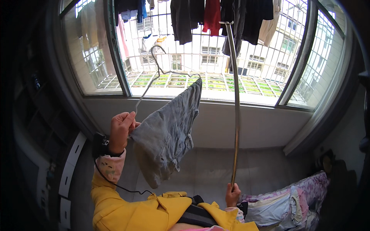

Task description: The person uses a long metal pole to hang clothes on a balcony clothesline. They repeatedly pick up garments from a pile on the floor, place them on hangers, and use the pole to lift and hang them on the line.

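My left hand (122, 128) grips the lower left end of a wire clothes hanger (159, 73), raised in front of the window. From that hanger a grey garment, apparently shorts (167, 132), hangs aslant, one corner up at the hanger's right end and the other beside my left fingers. Low on the right, my right hand (233, 195) is closed around the bottom of a long metal clothes pole (237, 115). The pole stands nearly upright, and its forked tip overlaps dark hanging clothes at the top of the view.
Several garments (182, 21) hang outside the open window (202, 99), in front of a metal security grille (185, 78). Laundry (274, 208) lies in a heap at lower right. White drawers (68, 173) stand at left on a grey tiled floor (214, 164). A cable (115, 184) runs from my left wrist.
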Demonstrator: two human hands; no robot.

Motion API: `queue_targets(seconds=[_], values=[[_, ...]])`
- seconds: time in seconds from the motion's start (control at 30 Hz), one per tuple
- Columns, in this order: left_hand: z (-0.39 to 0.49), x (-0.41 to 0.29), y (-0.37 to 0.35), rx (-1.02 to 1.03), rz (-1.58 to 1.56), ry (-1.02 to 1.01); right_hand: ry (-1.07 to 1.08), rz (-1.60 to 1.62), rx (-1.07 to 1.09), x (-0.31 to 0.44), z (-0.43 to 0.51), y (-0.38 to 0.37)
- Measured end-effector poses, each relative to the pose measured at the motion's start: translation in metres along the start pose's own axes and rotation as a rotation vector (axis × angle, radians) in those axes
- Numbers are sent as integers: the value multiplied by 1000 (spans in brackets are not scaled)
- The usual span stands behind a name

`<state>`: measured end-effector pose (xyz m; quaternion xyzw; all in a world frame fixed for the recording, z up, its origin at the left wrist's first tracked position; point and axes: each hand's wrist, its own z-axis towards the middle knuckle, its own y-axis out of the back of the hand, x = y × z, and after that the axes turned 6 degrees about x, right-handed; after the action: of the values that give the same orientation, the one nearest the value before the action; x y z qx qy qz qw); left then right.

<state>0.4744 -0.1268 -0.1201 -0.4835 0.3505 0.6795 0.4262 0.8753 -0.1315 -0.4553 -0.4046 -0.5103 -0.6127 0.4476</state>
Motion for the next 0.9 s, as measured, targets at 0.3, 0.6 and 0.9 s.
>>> queue_targets(seconds=[0.3, 0.6, 0.9], values=[[23, 20, 20, 81, 38, -21, -25, -73, -41, 7, -79, -34], [28, 35, 27, 113, -16, -40, -87, -84, -133, -15, -140, -46], [54, 69, 43, 244, -143, -50, -98, -99, -269, -17, -183, -86]])
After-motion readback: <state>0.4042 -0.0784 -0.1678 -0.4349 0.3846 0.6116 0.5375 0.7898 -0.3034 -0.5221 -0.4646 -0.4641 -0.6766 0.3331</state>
